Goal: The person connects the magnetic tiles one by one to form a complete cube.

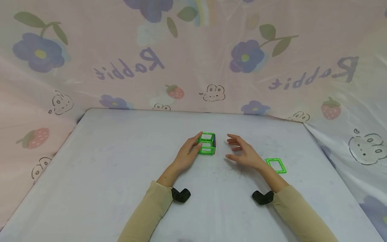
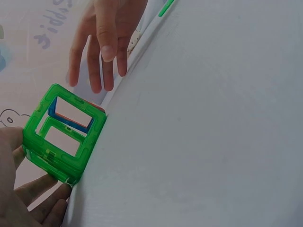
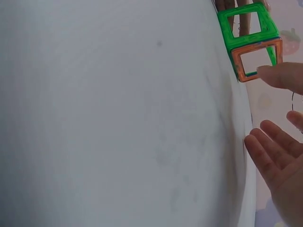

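Observation:
My left hand (image 1: 185, 155) grips the left side of a small box of magnetic tiles (image 1: 207, 153), with the thumb at the near side and the fingers round the far side. Green square frames (image 2: 92, 139) make up most of the box; a blue tile shows inside it in the left wrist view. An orange tile (image 3: 238, 66) stands on the side facing my right hand (image 1: 247, 156). That hand hovers apart from the box, thumb and fingers spread and holding nothing. Beside its wrist, a loose green square tile (image 1: 282, 165) lies flat on the table.
The white table (image 1: 105, 174) is backed by a printed cloth (image 1: 193, 60) with flowers and rabbits, which also hangs along both sides. Black wrist devices (image 1: 181, 195) stick out at both beige sleeves (image 1: 145, 211).

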{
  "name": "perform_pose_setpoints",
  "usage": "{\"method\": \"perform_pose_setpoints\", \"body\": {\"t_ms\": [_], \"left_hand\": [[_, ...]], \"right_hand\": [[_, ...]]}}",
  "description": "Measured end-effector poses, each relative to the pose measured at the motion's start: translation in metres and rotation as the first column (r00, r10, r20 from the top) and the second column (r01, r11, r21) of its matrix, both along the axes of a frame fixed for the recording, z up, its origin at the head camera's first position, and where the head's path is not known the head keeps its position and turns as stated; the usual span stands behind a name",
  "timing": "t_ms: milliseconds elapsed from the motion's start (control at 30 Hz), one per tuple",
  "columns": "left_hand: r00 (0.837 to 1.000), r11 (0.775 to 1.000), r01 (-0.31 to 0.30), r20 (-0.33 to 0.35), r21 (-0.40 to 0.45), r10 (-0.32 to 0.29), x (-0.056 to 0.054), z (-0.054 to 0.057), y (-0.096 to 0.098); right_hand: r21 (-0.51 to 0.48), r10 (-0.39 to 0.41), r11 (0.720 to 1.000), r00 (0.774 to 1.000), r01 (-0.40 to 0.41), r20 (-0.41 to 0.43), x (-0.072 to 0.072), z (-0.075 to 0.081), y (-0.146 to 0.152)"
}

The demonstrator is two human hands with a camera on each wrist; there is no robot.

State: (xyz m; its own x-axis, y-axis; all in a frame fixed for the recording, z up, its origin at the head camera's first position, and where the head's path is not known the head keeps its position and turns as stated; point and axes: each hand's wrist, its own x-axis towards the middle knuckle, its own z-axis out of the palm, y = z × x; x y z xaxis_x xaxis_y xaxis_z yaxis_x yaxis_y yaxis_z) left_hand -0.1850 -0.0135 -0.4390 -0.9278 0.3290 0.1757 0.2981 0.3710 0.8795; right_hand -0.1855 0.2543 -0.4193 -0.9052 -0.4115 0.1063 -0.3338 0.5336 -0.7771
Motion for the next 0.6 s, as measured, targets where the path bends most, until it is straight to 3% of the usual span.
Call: {"method": "perform_pose_setpoints", "body": {"t_ms": [600], "left_hand": [[1.0,1.0,-0.007,-0.022,0.019,0.007,0.0,-0.001,0.002]], "right_hand": [[0.041,-0.06,0.997,0.996,0.063,-0.071,0.016,0.003,0.028]]}}
